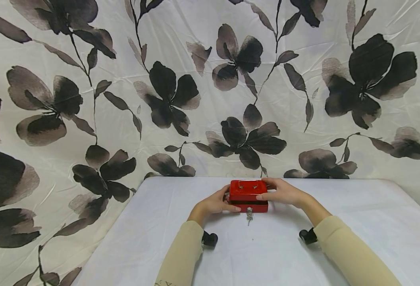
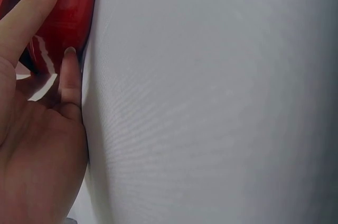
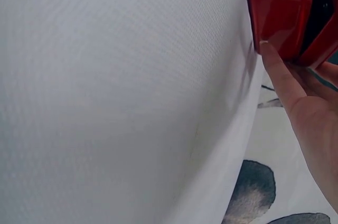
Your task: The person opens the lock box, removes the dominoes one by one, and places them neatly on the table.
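Observation:
A small red metal cash box [image 1: 249, 208] stands on the table, its lid [image 1: 243, 194] raised a little, with a dark gap along the front. A bunch of keys [image 1: 249, 216] hangs from the front lock. My left hand [image 1: 213, 202] grips the box's left side, thumb along the lower front; the left wrist view shows its little finger against the red wall [image 2: 68, 18]. From the right, my right hand [image 1: 285, 193] holds the lid, thumb at its front edge and fingers toward the back. In the right wrist view, a fingertip touches the lower side wall [image 3: 280, 12].
A white cloth covers the table [image 1: 253, 254], whose far edge runs just behind the box. Beyond it hangs a white curtain [image 1: 203, 99] with dark flowers. Black wrist cameras are strapped near the left sleeve [image 1: 183, 254] and right sleeve [image 1: 353, 250].

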A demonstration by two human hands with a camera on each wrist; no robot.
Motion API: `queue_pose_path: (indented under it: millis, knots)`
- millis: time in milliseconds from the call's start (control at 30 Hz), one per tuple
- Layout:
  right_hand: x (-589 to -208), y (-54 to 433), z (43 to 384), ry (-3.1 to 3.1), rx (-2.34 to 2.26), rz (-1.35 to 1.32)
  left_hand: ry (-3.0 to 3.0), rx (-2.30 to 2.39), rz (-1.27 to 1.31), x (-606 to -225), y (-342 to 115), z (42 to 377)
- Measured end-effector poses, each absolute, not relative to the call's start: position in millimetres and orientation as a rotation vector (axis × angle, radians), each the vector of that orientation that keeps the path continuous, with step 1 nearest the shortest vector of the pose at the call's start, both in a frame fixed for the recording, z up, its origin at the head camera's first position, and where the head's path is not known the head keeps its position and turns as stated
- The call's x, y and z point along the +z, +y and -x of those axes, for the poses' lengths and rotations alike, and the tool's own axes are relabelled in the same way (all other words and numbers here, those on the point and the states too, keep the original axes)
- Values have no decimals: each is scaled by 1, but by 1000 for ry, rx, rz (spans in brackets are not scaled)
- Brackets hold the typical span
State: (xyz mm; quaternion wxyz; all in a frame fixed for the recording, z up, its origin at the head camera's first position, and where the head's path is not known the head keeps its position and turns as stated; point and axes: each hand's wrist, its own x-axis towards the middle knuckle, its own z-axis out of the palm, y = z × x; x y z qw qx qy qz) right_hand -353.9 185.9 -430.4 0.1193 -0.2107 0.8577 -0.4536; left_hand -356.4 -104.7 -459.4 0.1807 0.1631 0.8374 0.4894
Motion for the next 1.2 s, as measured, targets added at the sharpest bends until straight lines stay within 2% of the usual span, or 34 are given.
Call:
queue_pose_path:
  millis: [1200]
  knots:
    - [-428,186,361,2447,-1492,456,2344,1394,-508,-461,-106,358]
